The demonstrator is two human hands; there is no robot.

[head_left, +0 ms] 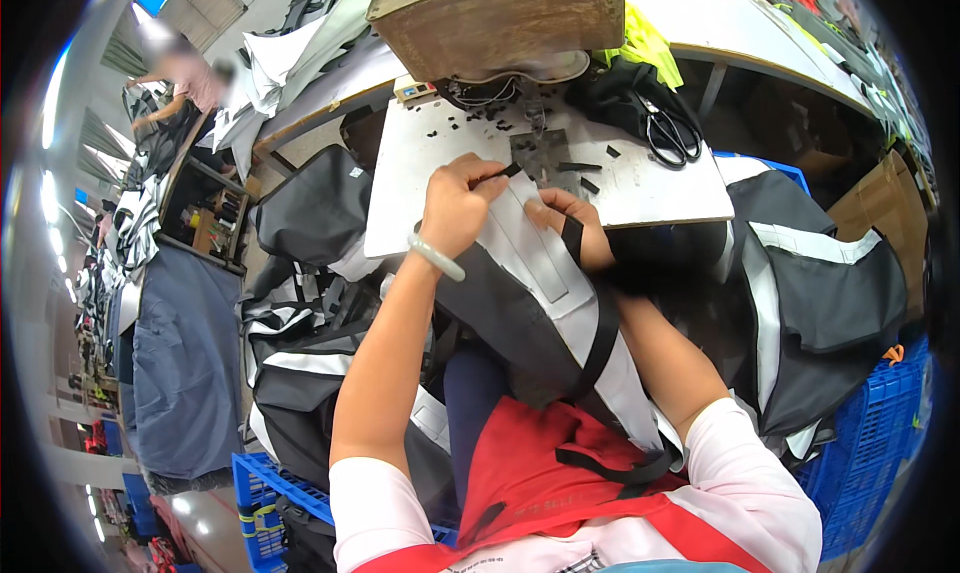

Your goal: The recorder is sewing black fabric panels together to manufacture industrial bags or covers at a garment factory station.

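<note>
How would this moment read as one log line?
left hand: pinching black strip | right hand: gripping white panel | nearby: scissors on white table

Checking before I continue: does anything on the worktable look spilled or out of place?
Small black scraps lie strewn over the white tabletop, beyond the held fabric piece; they look like uncleared offcuts.

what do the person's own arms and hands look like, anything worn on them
Both the left hand and the right hand are gloveless. A smooth, pale, rounded bangle circles the left wrist. The left sleeve and right sleeve are short and whitish pink, leaving the forearms bare.
</note>
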